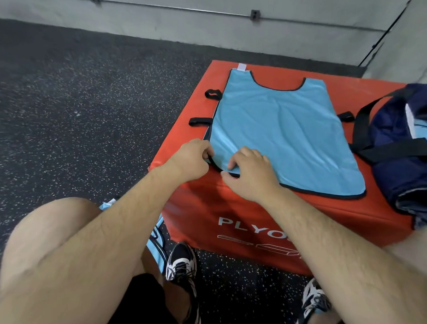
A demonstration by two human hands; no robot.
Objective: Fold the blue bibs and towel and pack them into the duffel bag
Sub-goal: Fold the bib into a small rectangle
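Note:
A light blue bib (282, 130) with black trim lies spread flat on the red plyo box (230, 211), neck hole at the far end. My left hand (190, 161) pinches the bib's near left corner at its black hem. My right hand (250, 173) pinches the bottom hem just to the right of it. The navy duffel bag (403, 150) sits on the box's right side, open, with light blue fabric showing inside. More blue fabric (157, 242) hangs by my left leg, partly hidden by my arm.
The box stands on a dark speckled rubber floor (75, 106) near a grey concrete wall (213, 32). Black strap handles (211, 94) lie on the box top left of the bib. My knees and shoes are in front of the box.

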